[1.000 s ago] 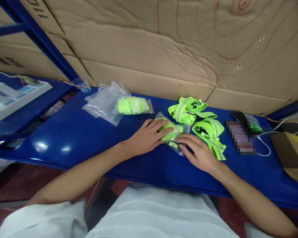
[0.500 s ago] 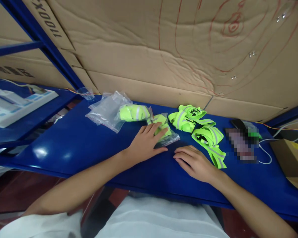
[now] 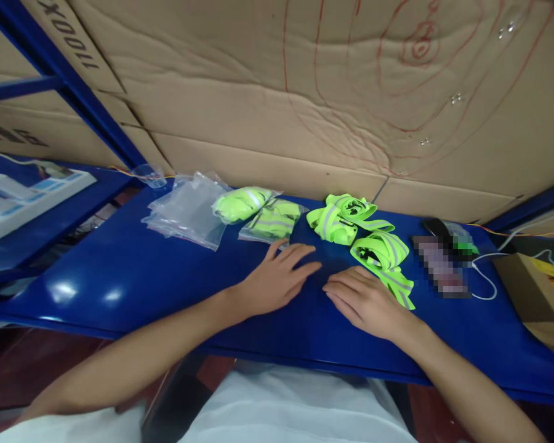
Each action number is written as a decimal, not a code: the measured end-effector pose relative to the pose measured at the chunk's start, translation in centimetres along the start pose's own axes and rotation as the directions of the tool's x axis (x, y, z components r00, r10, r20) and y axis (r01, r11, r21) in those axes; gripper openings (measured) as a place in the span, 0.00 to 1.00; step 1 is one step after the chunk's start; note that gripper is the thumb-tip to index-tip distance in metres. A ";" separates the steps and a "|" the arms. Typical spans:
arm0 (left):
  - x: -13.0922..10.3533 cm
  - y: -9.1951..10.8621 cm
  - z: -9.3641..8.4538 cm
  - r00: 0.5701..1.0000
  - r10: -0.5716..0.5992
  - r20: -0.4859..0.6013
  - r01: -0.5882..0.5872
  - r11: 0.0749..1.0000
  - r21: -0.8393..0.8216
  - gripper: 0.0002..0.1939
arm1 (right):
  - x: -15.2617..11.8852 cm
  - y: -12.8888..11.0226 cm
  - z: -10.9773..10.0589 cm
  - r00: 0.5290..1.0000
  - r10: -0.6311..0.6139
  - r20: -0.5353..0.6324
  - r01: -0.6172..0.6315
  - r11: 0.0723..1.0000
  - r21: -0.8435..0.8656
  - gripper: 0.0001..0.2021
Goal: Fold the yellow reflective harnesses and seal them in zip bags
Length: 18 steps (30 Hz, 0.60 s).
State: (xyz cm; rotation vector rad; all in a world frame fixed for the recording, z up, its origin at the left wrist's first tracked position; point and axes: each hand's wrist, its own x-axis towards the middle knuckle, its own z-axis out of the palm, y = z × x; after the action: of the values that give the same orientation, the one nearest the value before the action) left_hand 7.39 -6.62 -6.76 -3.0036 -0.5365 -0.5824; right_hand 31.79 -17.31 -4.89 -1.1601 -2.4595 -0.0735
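Bagged strap (image 3: 279, 216) now beyond left hand (image 3: 276, 280)

We see neon yellow-green fabric straps in loose coils (image 3: 390, 249), striped lengthwise in silver-grey; colourless transparent flat plastic bags (image 3: 184, 209); a glossy deep-blue flat tabletop (image 3: 143, 277); and a tan cardboard sheet (image 3: 203, 104) patterned with red curves.

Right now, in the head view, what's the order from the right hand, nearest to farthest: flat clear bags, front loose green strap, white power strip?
1. Front loose green strap: just beyond the right hand.
2. Flat clear bags: left, toward the back.
3. White power strip: far left.
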 end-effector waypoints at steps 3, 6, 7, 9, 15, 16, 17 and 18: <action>-0.3 1.4 0.3 0.989 0.150 0.008 -0.149 0.984 -0.100 0.15 | -0.3 1.7 -1.4 0.987 0.157 -0.033 -0.159 0.978 -0.134 0.09; -0.4 1.5 0.9 0.979 0.206 0.003 -0.202 0.963 -0.180 0.13 | -1.4 4.6 -2.5 0.898 0.434 -0.068 -0.433 0.850 -0.301 0.20; -0.4 1.3 1.0 0.978 0.206 -0.001 -0.202 0.959 -0.197 0.12 | -2.0 5.7 -2.7 0.845 0.530 -0.071 -0.520 0.783 -0.342 0.27; -0.4 0.9 1.3 0.978 0.210 0.002 -0.204 0.952 -0.230 0.12 | -3.1 7.8 -2.9 0.738 0.674 -0.017 -0.638 0.689 -0.345 0.39; -0.6 0.6 1.2 0.979 0.204 0.010 -0.194 0.941 -0.278 0.09 | -3.9 10.6 -2.9 0.657 0.742 0.133 -0.753 0.656 0.053 0.40; -0.6 0.7 1.1 0.977 0.211 0.011 -0.200 0.937 -0.285 0.09 | -3.6 10.5 -3.1 0.634 0.764 0.120 -0.773 0.623 0.121 0.39; -0.6 0.8 1.0 0.976 0.216 0.006 -0.205 0.933 -0.294 0.09 | -3.2 10.2 -3.3 0.601 0.792 0.110 -0.795 0.578 0.182 0.38; -0.7 1.0 0.8 0.977 0.213 -0.002 -0.203 0.930 -0.308 0.09 | -2.9 9.8 -3.5 0.565 0.818 0.110 -0.813 0.529 0.242 0.36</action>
State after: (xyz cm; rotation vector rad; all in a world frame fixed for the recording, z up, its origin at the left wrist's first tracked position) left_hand 7.43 -7.69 -7.71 -3.3053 -0.1310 -0.6587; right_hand 41.98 -13.79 -4.06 -2.0301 -1.5736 0.5129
